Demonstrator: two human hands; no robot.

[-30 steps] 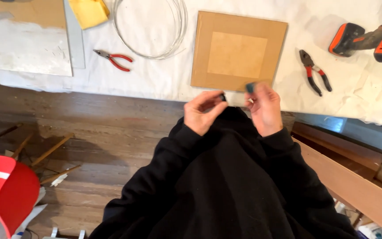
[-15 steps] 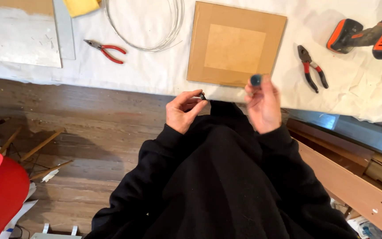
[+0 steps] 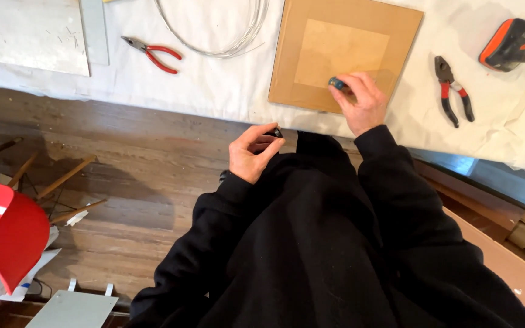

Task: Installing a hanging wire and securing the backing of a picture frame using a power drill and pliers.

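Forward onto the brown board (image 3: pixel 344 54) went the right hand (image 3: pixel 360 100), pinching a blue piece (image 3: pixel 335 82); left hand (image 3: pixel 251 152) grips a small black part (image 3: pixel 276 132).

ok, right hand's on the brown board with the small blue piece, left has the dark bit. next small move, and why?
Probably bring the left hand up over the table edge to the brown board. It pinches a small dark piece off the table, above the floor, while the right hand already holds the small blue piece on the board. Both pieces look meant to meet there.
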